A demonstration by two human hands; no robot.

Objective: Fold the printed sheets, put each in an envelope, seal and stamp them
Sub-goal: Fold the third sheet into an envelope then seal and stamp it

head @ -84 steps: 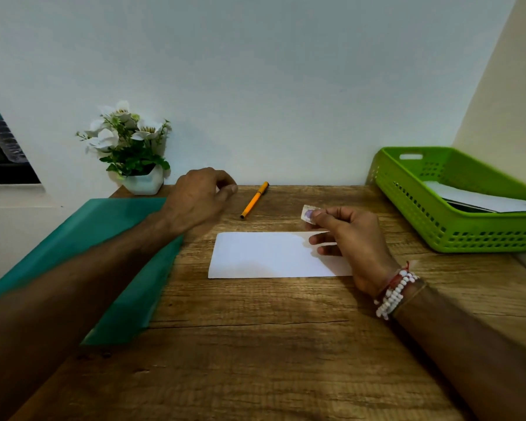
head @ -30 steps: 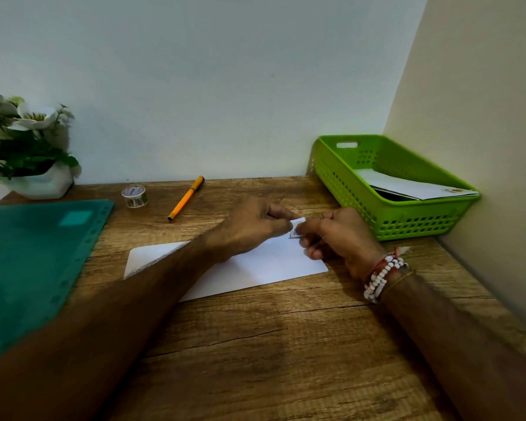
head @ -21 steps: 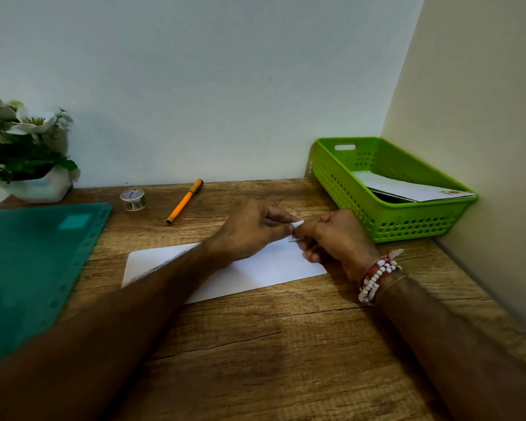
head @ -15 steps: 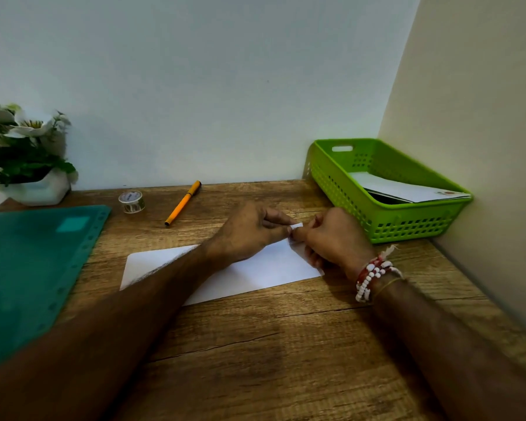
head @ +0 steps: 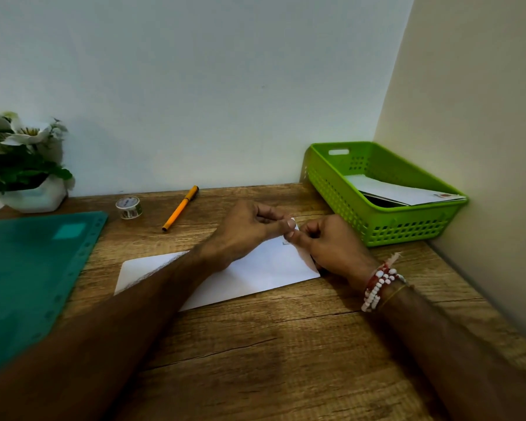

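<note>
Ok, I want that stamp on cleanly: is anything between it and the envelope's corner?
Nothing visible does. The left hand and right hand pinch the stamp right over the far right corner of the envelope; their fingers hide part of it.

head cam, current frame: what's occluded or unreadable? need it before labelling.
Stamp: head view, hidden where the left hand and right hand fingertips meet. Who holds it, or whether it is stuck, cannot be told.
Envelope: middle covered by the left forearm, far right corner by the hands.
Basket: its wall hides most of its contents.
Roll: print too small.
Plant, folder: cut by the left edge.
</note>
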